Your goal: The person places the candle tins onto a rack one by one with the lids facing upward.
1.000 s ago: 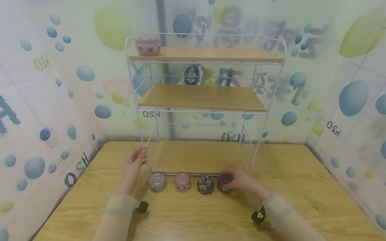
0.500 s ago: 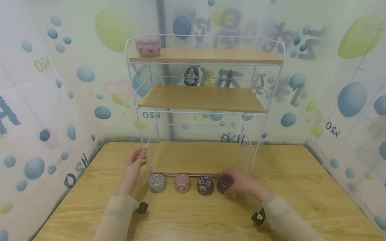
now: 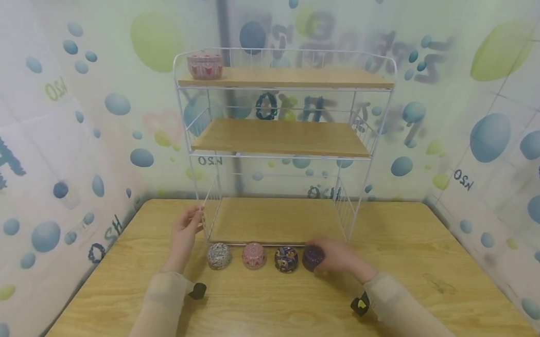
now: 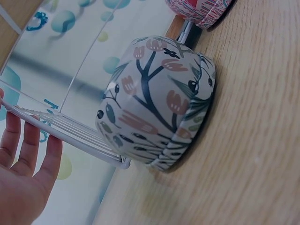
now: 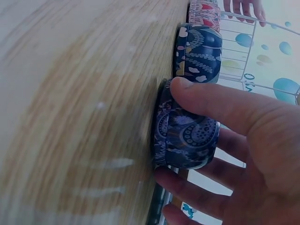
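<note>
My right hand [image 3: 338,256] holds a dark purple paisley-patterned round tin [image 5: 187,133] on the table, at the right end of a row. Its thumb lies on the side facing the neighbouring tin, with the fingers round the other side. Beside it sits a navy floral tin [image 3: 286,259], then a pink one [image 3: 254,255]. At the left end is a white tin [image 4: 150,93] with a plant pattern. My left hand [image 3: 186,230] is at the left front post of the white wire rack [image 3: 280,158]; in the left wrist view its nearly straight fingers touch the rail.
The rack has three wooden shelves, the lowest [image 3: 267,220] right behind the row of tins. A pink-and-grey tin with red hearts [image 3: 205,65] stands on the top shelf [image 3: 298,78] at the left. Patterned walls enclose the wooden table [image 3: 270,313] behind and at both sides.
The right thumb has shifted from over the front of the purple tin towards its right side, showing more of its top. The tins and left hand stay in place.
</note>
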Demonstrator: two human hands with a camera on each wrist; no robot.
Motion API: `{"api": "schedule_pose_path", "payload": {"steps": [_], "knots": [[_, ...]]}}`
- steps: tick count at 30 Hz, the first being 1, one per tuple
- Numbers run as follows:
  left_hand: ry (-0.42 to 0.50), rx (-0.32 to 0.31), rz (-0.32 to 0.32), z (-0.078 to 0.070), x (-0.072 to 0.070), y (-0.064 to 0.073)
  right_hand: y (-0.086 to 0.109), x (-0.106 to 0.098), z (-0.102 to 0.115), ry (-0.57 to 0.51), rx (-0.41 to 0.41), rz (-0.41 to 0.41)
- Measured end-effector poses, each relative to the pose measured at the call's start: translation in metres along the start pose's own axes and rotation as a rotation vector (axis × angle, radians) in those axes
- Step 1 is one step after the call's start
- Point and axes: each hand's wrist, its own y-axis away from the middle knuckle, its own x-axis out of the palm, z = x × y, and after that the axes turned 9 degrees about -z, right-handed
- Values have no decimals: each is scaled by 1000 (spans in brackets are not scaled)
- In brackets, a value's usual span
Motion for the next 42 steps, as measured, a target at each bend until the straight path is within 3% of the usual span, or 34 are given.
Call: {"api": "schedule_pose_path", "payload": {"steps": [9, 24, 31, 37, 42], "knots": [[-16, 25, -8, 4, 0, -1, 0, 3, -2, 3, 4, -8], [0, 2, -7, -1, 0, 2, 1, 5, -6, -18, -9, -25], [-14, 21, -15, 1, -1, 0, -1, 3, -8, -71, -22, -39], [6, 7, -2, 0, -1, 0, -2, -1, -11, -27, -60, -55], [19, 2, 5, -1, -1, 0, -2, -7, -9, -43, -42, -54]]}}
